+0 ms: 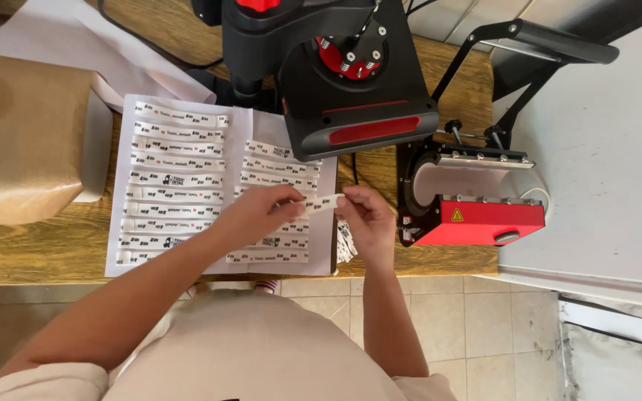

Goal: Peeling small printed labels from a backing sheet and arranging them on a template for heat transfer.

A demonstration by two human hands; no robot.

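My left hand (258, 214) and my right hand (369, 219) pinch the two ends of one small white printed strip (322, 203), holding it just above a white sheet (239, 130) on the wooden table (39, 252). Two columns of several similar printed strips (176, 178) lie in rows on that sheet. More loose strips (345, 241) sit under my right hand at the sheet's right edge.
A black and red heat press (351, 82) stands behind the sheet. A red mug press (473, 204) sits to the right of my right hand. A brown paper-covered pad (20, 134) lies at the left. Tiled floor shows below the table edge.
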